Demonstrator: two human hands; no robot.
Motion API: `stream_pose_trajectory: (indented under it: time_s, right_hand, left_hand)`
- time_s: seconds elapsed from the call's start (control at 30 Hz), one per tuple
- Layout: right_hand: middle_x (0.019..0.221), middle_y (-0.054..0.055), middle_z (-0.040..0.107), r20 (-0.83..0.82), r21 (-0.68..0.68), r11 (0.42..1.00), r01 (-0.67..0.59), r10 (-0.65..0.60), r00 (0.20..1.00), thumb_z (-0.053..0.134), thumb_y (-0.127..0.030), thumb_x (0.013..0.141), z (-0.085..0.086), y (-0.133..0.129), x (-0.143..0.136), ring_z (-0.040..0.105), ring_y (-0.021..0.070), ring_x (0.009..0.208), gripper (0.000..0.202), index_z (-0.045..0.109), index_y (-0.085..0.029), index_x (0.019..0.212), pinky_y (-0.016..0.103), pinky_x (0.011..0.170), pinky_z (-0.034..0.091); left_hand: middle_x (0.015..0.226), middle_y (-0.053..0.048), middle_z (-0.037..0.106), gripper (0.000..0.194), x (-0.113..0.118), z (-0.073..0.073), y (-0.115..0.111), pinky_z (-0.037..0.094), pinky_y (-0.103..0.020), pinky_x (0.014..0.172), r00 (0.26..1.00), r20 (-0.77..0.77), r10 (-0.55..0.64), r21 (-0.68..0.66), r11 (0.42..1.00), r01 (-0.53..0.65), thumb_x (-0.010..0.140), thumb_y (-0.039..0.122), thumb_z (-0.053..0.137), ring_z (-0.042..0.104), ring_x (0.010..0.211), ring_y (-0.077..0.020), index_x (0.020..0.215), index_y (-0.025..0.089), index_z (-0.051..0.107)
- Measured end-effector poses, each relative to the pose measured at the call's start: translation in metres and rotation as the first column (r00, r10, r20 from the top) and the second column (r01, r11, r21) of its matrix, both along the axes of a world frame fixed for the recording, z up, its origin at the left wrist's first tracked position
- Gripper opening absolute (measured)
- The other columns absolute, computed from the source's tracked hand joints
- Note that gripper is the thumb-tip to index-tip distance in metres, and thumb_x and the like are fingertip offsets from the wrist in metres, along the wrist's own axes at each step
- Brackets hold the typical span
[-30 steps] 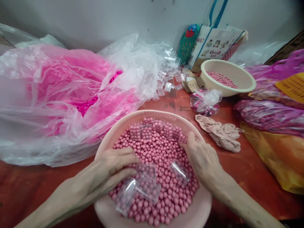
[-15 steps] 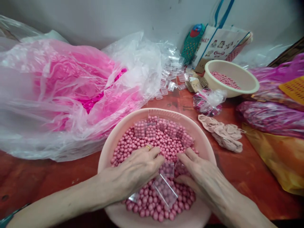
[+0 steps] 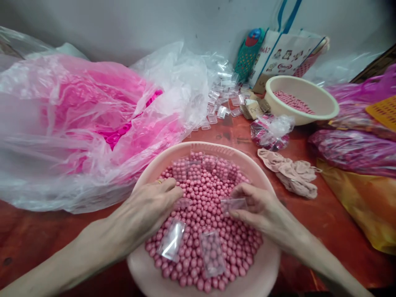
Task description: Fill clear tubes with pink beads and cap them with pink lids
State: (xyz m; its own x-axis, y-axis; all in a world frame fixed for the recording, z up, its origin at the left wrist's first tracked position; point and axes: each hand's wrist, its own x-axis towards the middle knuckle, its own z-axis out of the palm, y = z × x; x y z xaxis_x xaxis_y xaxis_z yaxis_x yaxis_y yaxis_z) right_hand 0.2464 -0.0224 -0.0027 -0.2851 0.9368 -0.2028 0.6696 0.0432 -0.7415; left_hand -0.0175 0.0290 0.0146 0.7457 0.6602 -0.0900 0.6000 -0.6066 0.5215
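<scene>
A wide pink basin (image 3: 269, 272) holds a heap of round pink beads (image 3: 204, 194). On the right side of the heap, my right hand (image 3: 262, 208) pinches a small clear plastic case (image 3: 232, 205) between thumb and fingers. At the left, the fingers of my left hand (image 3: 154, 208) curl over the beads, around a clear case (image 3: 183, 203) that is mostly hidden. Two more clear cases, one shiny (image 3: 172, 240) and one lower middle (image 3: 213, 253), lie on the beads. Several bead-filled cases (image 3: 194, 170) rest along the basin's far side.
Plastic bags with bright pink contents (image 3: 102, 103) spread over the left of the red table (image 3: 229, 136). Behind the basin lie many loose clear cases (image 3: 222, 111). At right are a cream bowl (image 3: 331, 111), a crumpled beige cloth (image 3: 291, 171), and a yellow bag (image 3: 365, 214).
My hands have moved apart: the left went left, the right slightly right and now shows a clear case in its fingers. The clear cases in the near part of the basin have shifted.
</scene>
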Motion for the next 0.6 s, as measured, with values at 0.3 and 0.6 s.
stream_pose_trajectory:
  time_s: [0.3, 0.6]
  right_hand:
    - [0.073, 0.009, 0.06, 0.679, 0.303, 0.916, -0.263, -0.014, 0.734, 0.048, -0.004, 0.077, -0.012, -0.018, -0.012, 0.055, 0.0255, 0.069, 0.02, 0.055, -0.02, 0.068, 0.033, 0.05, 0.041]
    - [0.125, 0.017, 0.052, 0.331, 0.476, 0.85, -0.226, 0.065, 0.941, 0.03, -0.004, 0.083, -0.053, -0.031, -0.025, 0.046, 0.0264, 0.117, 0.05, 0.034, -0.012, 0.131, 0.042, 0.091, 0.042]
  left_hand:
    - [0.095, -0.004, 0.061, 0.019, -0.015, -0.026, -0.008, 0.047, -0.03, 0.083, 1.0, -0.019, 0.002, -0.046, 0.999, -0.003, 0.091, 0.017, 0.041, 0.058, 0.087, -0.0181, 0.096, 0.023, 0.058]
    - [0.129, -0.006, 0.053, 0.041, -0.004, -0.046, -0.027, 0.035, -0.034, 0.103, 0.982, 0.147, -0.121, 0.019, 0.993, 0.12, 0.092, 0.01, 0.033, 0.044, 0.121, -0.02, 0.129, 0.024, 0.041]
